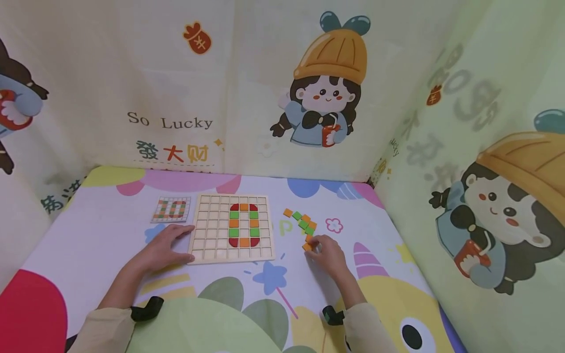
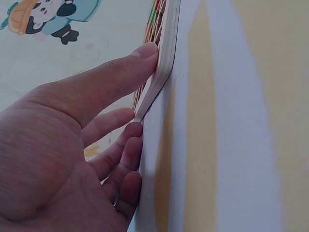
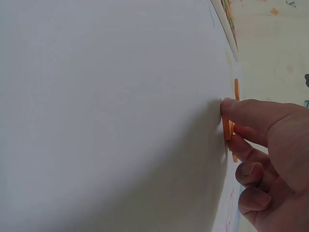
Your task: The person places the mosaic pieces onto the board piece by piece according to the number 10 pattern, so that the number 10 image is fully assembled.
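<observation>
A wooden grid board (image 1: 231,228) lies mid-table, holding red, green and orange tiles that form a zero shape. My left hand (image 1: 164,246) rests flat at its left edge, thumb pressed on the board's side (image 2: 164,53), fingers straight. To the right of the board lies a loose row of orange and green tiles (image 1: 302,220). At the near end of that row my right hand (image 1: 325,251) pinches an orange tile (image 3: 227,128) against the table between thumb and forefinger. A small pattern card (image 1: 171,209) showing "10" sits left of the board.
The table is covered with a colourful cartoon cloth (image 1: 110,230). Printed fabric walls (image 1: 463,162) close in the back, left and right sides. Black wrist straps (image 1: 147,309) sit on both sleeves.
</observation>
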Available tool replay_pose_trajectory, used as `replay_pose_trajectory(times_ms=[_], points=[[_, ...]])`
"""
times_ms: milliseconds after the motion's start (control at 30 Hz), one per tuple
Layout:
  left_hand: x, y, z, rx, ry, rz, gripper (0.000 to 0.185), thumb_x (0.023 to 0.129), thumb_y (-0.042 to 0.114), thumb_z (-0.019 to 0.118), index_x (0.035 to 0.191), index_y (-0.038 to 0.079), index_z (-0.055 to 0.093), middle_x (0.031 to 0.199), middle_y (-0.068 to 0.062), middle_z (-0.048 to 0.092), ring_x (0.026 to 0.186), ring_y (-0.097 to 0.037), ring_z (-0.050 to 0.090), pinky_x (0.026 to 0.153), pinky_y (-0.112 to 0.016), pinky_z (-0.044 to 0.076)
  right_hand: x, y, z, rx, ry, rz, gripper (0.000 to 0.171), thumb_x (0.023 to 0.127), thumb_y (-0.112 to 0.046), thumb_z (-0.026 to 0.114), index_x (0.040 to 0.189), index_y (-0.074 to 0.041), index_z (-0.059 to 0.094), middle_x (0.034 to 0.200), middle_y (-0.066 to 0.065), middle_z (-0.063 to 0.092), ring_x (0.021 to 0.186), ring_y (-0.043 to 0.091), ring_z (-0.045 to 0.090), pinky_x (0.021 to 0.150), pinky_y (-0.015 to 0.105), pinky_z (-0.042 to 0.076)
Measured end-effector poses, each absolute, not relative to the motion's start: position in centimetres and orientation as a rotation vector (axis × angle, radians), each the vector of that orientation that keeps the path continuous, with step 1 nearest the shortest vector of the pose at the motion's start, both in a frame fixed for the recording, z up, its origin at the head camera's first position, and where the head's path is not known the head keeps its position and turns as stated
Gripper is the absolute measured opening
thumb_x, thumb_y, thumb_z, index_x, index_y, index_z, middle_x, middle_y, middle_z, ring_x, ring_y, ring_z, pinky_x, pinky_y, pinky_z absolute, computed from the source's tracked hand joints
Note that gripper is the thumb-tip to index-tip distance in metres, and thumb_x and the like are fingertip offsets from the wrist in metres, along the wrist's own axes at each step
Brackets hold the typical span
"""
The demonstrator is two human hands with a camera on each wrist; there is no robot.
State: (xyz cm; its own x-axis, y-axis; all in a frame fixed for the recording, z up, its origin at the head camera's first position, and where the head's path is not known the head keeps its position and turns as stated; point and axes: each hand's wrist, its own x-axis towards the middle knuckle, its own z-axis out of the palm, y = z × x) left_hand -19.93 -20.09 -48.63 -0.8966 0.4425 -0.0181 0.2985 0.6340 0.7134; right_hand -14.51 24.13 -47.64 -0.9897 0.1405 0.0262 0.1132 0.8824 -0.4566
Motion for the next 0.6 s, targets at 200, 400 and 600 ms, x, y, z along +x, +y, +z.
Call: replay_pose_trajectory(times_ms=[200,400,600], points=[[-19.86,-20.12,-48.71,0.608,2.661,1.121,0.084,0.075,0.038,0.081,0.144,0.008,0.044,0.139,-0.023,0.042,0.126,-0.044,0.041,0.098,-0.062,0.039,-14.52,24.13,-47.83,-0.239,-3.002,0.713,0.022,0.079,-0.019,0.078,0.099,-0.012,0.071,0.103,0.003,0.068,0.103,0.023,0.061,0.096,0.045,0.049],[-19.94,-20.11,-48.96,0.607,2.662,1.121,0.084,0.075,0.039,0.081,0.144,0.009,0.044,0.139,-0.023,0.042,0.126,-0.043,0.041,0.098,-0.062,0.039,-14.64,23.97,-48.03,-0.22,-3.0,0.706,0.022,0.079,-0.018,0.077,0.099,-0.01,0.071,0.102,0.003,0.068,0.098,0.022,0.061,0.094,0.043,0.051],[-19.96,-20.04,-49.02,0.59,2.668,1.116,0.083,0.075,0.039,0.081,0.144,0.009,0.044,0.139,-0.023,0.041,0.127,-0.043,0.04,0.099,-0.063,0.038,-14.87,23.65,-47.94,-0.154,-2.976,0.747,0.021,0.078,-0.018,0.078,0.097,-0.011,0.071,0.099,0.002,0.067,0.092,0.019,0.058,0.087,0.039,0.052]])
